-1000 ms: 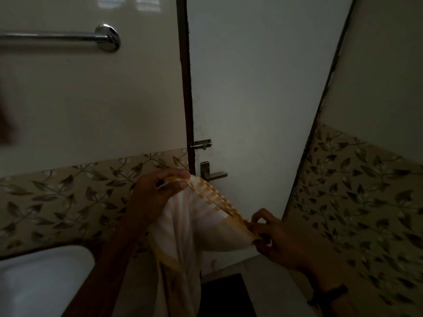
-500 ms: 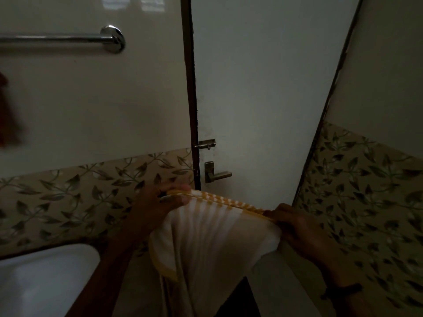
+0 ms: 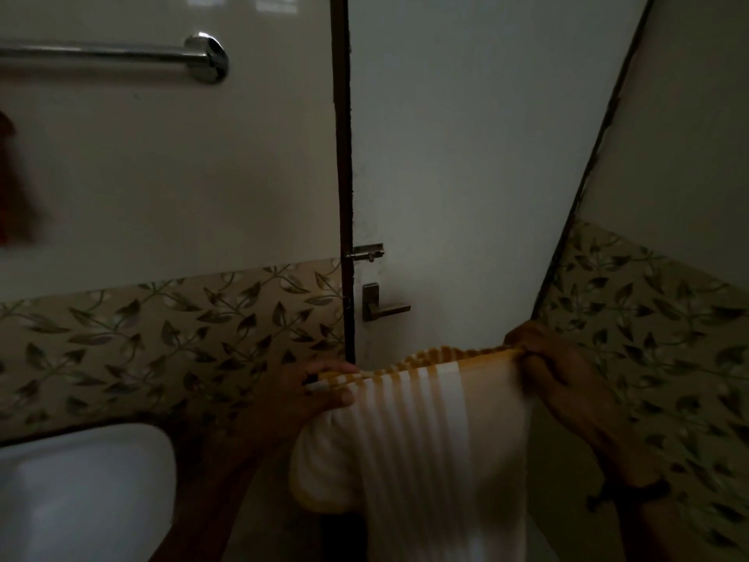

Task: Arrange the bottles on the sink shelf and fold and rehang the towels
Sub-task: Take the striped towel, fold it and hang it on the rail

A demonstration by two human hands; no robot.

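A white towel with yellow stripes and a yellow border (image 3: pixel 433 432) hangs in front of me, stretched flat along its top edge. My left hand (image 3: pixel 300 393) pinches the towel's upper left corner. My right hand (image 3: pixel 547 365) grips the upper right corner at about the same height. The cloth drops down out of the frame's lower edge. A chrome towel bar (image 3: pixel 121 54) is fixed high on the wall at the upper left, bare where it shows. No bottles are in view.
A white sink (image 3: pixel 77 492) sits at the lower left. A closed door with a lever handle (image 3: pixel 385 308) and bolt latch (image 3: pixel 367 253) is straight ahead. A dark reddish cloth (image 3: pixel 12 196) hangs at the left edge. Leaf-patterned tiles line both walls.
My right hand has moved right and up, drawing the towel's top edge from a slack slope into a wide, level line. The left hand kept its hold and dropped slightly.
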